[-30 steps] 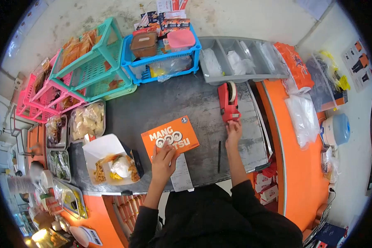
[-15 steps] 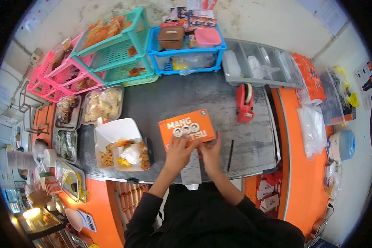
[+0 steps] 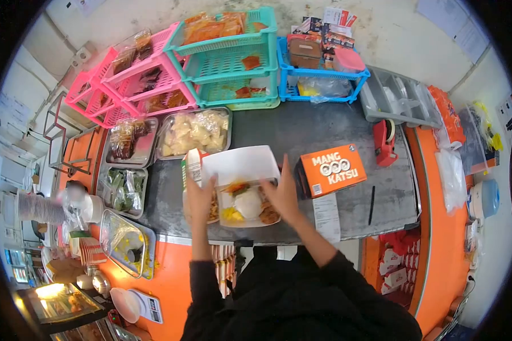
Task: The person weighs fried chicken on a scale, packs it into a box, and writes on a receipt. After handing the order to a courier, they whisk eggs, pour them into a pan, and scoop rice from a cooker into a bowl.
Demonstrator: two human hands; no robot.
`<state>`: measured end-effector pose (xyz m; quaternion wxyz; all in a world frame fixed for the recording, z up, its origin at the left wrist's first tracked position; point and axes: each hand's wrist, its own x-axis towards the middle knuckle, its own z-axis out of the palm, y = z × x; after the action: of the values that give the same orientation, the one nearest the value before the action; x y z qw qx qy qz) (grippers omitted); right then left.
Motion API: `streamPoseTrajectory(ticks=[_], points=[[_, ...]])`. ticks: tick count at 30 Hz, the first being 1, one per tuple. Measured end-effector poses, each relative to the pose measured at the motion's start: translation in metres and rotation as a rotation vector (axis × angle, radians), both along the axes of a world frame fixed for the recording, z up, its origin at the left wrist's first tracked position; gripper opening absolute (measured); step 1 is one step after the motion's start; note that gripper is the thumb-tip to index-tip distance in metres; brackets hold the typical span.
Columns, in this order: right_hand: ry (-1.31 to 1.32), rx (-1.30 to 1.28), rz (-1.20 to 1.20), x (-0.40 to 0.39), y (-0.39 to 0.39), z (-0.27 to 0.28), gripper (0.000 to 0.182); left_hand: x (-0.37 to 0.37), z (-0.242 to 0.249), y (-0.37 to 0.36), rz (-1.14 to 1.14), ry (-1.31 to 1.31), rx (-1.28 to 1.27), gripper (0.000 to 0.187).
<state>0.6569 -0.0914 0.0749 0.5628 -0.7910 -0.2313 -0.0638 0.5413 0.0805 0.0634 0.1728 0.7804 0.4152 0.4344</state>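
1. The step in hand, as far as could be judged, was two-handed handling of the open box, which stood on the dark counter in front of the person, its white lid raised at the back
2. A mound of rice, yellow pieces and fried pieces lay uncovered inside, so any move of the box probably called for level support from both sides, with the fingers clear of the food
3. The left hand stood at the box's left side, its fingers pointing away from the body and its thumb spread inward, beside a small printed carton; whether it gripped or only touched could not be told
4. The right hand was at the right side, its fingers reaching up along the lid's edge and its thumb turned in over the food section; its grip could not be told either
5. Both forearms reached forward from dark sleeves, the left nearly straight ahead, the right slanting inward
6. The closed orange box sat just right of the right hand, a receipt on its near side, untouched by either hand
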Motion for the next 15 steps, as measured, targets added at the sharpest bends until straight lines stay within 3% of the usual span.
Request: streamPoseTrajectory(ticks=[2, 3, 4, 5, 7, 9, 12, 15], points=[[0.22, -0.27, 0.101, 0.039, 0.007, -0.025, 0.024, -0.009, -0.003, 0.037, -0.43, 0.467, -0.675, 0.047], [0.104, -0.282, 0.109, 0.043, -0.003, -0.024, 0.022, -0.009, 0.006, 0.031, -0.441, 0.466, -0.663, 0.047], [-0.01, -0.298, 0.116, 0.043, -0.015, -0.021, 0.021, -0.012, 0.018, 0.01, -0.459, 0.424, -0.485, 0.04], [0.074, -0.306, 0.1, 0.034, -0.029, -0.001, 0.019, -0.017, 0.023, -0.01, -0.474, 0.382, -0.314, 0.034], [0.166, -0.326, 0.072, 0.009, -0.052, 0.014, 0.018, -0.031, 0.014, -0.033, -0.538, 0.293, -0.432, 0.034], [0.023, -0.114, 0.096, -0.021, -0.074, 0.005, 0.021, -0.045, -0.003, -0.063, -0.602, 0.199, -0.551, 0.034], [-0.04, -0.026, -0.021, -0.052, -0.1, -0.048, 0.027, -0.047, -0.033, -0.099, -0.607, 0.096, -0.463, 0.041], [0.048, 0.107, -0.02, -0.068, -0.106, -0.068, 0.026, -0.047, -0.029, -0.118, -0.639, 0.18, -0.108, 0.063]])
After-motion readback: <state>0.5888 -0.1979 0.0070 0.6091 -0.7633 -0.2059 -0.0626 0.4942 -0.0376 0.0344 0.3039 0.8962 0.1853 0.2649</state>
